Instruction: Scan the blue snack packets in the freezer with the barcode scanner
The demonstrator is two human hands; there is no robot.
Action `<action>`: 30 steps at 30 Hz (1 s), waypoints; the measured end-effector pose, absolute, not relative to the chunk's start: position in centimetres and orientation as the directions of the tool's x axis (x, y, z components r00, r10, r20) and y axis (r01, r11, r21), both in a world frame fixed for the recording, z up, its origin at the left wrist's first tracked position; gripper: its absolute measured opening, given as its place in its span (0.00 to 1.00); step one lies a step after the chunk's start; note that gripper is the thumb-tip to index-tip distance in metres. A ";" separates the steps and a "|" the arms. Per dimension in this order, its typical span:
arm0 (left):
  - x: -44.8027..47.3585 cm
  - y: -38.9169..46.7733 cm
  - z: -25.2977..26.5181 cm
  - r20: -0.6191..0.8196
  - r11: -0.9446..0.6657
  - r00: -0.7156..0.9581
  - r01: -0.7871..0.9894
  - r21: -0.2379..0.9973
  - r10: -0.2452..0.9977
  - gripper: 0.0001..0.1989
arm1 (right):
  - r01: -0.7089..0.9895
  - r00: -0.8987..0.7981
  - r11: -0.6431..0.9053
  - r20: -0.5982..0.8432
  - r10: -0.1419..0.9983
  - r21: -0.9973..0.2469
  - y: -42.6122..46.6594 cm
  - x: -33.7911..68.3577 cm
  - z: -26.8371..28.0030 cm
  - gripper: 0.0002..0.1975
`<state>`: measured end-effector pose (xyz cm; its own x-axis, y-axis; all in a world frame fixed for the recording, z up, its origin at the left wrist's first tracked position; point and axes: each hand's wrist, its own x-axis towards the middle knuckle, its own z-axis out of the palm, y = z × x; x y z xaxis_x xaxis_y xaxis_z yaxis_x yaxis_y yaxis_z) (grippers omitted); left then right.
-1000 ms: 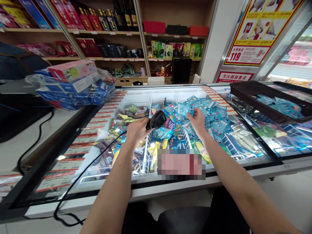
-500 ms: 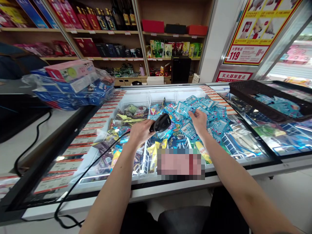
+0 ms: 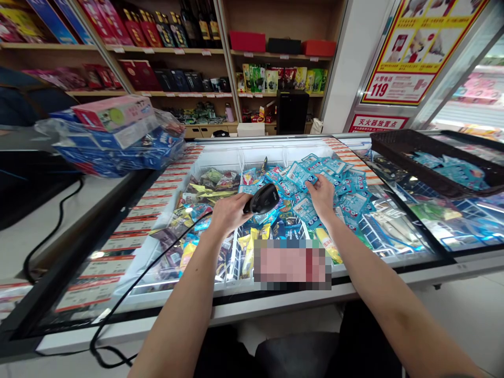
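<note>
My left hand [image 3: 230,214] is wrapped round the handle of a black barcode scanner [image 3: 264,199], whose head points right over the freezer. A black cable runs from it down to the lower left. Between the thumb and fingers of my right hand [image 3: 322,197] is the edge of a blue ice cream packet [image 3: 298,175], turned with its printed side up. Beneath and around that hand lies a heap of similar blue packets [image 3: 352,202] on the wares in the freezer. The scanner head is left of the held packet, apart from it.
The open chest freezer [image 3: 220,286] holds wire baskets with yellow, brown and blue packets. A brown basket [image 3: 413,173] with blue packets stands at the right. Plastic-wrapped boxes [image 3: 118,136] sit at the left. Stocked shelves [image 3: 173,51] rise behind.
The held blue packet has tilted slightly in my right hand. The scanner in my left hand has shifted a little to the right.
</note>
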<state>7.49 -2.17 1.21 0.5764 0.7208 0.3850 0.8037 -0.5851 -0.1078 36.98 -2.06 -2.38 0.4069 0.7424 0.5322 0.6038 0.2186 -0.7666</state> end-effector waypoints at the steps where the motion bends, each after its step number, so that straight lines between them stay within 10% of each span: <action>1: 7.5 -2.2 1.2 0.388 -0.588 0.577 0.802 -0.105 0.719 0.16 | 0.614 0.405 0.215 0.537 0.740 -0.759 -2.0 37.0 -2.5 0.13; 30: 7.8 -2.5 1.5 0.352 -0.550 0.528 0.834 -0.045 0.773 0.17 | 0.612 0.401 0.198 0.516 0.757 -0.765 -2.0 37.0 -2.8 0.19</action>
<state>7.76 -2.46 1.52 0.5285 0.7727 0.3516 0.8341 -0.5498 -0.0454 36.97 -2.04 -2.82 0.4010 0.7566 0.5164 0.6122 0.1980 -0.7655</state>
